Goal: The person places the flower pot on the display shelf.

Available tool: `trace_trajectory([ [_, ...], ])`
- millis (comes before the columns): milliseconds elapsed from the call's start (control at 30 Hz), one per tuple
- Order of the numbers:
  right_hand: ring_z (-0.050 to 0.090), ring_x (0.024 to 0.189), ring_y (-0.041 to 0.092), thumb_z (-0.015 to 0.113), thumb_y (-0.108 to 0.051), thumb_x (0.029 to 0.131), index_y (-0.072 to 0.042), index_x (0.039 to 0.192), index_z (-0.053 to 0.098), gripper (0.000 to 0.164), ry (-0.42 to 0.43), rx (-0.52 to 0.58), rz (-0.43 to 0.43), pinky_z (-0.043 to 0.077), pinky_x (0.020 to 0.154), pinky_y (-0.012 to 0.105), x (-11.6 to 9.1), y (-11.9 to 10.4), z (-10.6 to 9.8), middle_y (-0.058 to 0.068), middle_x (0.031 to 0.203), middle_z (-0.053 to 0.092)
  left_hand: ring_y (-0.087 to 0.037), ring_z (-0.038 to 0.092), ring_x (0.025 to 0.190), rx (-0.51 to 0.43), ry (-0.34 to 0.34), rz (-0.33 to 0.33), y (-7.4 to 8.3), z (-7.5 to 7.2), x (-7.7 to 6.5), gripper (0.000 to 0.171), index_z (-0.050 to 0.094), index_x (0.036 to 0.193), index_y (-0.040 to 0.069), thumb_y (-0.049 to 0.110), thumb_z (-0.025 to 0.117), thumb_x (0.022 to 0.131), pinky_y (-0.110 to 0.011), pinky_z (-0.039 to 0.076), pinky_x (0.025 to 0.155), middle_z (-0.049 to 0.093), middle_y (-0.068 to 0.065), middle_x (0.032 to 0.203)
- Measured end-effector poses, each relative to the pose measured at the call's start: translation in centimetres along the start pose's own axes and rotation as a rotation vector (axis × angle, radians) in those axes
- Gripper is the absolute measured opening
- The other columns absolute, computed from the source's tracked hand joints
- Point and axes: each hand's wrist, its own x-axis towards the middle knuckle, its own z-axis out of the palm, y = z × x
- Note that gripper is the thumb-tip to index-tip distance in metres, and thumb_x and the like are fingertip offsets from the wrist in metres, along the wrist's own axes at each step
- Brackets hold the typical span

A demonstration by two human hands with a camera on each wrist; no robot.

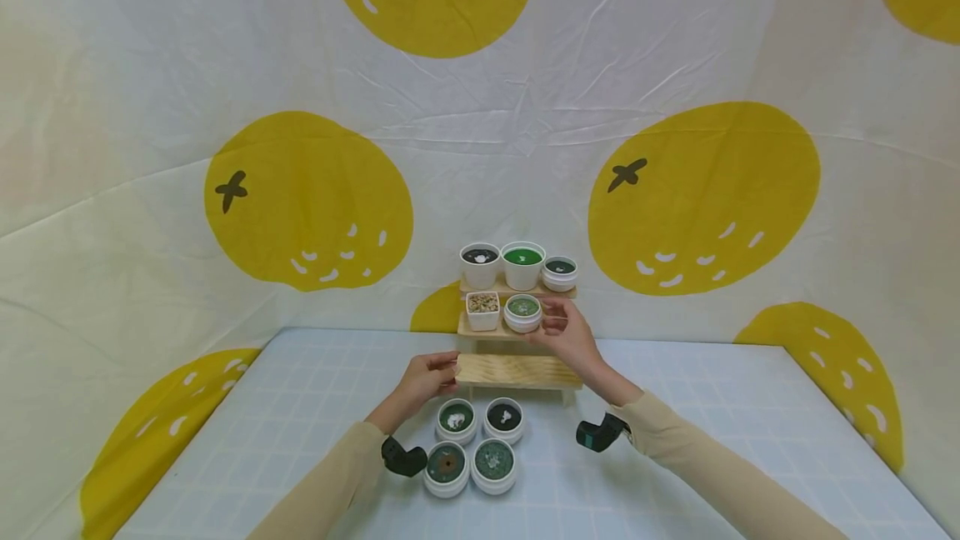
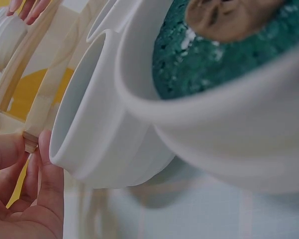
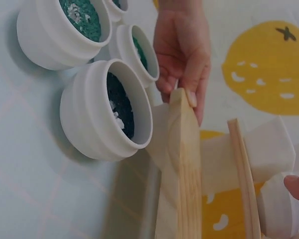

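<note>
- Right hand (image 1: 567, 332) is gripping a pot (image 1: 522, 314) by its side, just below the frame's centre.
- Left hand (image 1: 423, 377) is pinching the wooden stand (image 1: 517, 370), lower centre.
- The pot is probably feeling light, stiff, slick; its ridged wall is offering the surest hold.

Stepped stand (image 1: 517, 369): pale wood, smooth, matt, grain showing. Near pots (image 3: 82, 117): white, smooth, low sheen; plastic or ceramic, cannot tell. Green fill (image 2: 171, 74) in near left pot (image 2: 209, 144): rough, granular, glossy flecks. Square pot (image 1: 483, 322) at far left: smooth; pebbly fill (image 1: 482, 303) coarse. Backdrop (image 1: 510, 173): creased cloth, faint sheen. Sleeves (image 1: 720, 473): matt cloth. Wrist cameras (image 1: 405, 458): plastic-looking. Table cover (image 1: 750, 407): smooth.
</note>
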Motion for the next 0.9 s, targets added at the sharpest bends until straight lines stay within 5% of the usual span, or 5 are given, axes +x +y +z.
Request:
trace_trajectory([
  [633,0.056,0.111,0.032,0.078,-0.002,0.075,-0.001,0.13,0.047,0.063,-0.004,0.015,-0.002,0.05,0.1,0.043,-4.5,1.0,-0.3,0.02,0.123,0.055,-0.011,0.062,0.074,0.011,0.007,-0.023,0.2,0.2,0.0,0.038,0.055,0.131,-0.005,0.004,0.057,0.094,-0.03,0.06,0.075,0.064,-0.018,0.11],
  [900,0.059,0.105,0.029,0.081,-0.002,0.072,0.0,0.124,0.052,0.06,-0.025,0.058,-0.008,0.054,0.092,0.033,-6.9,2.0,0.1,0.019,0.122,0.056,-0.01,0.061,0.071,0.001,0.008,-0.006,0.2,0.1,-0.2,0.038,0.055,0.13,-0.006,0.003,0.057,0.093,-0.029,0.06,0.073,0.064,-0.018,0.108],
])
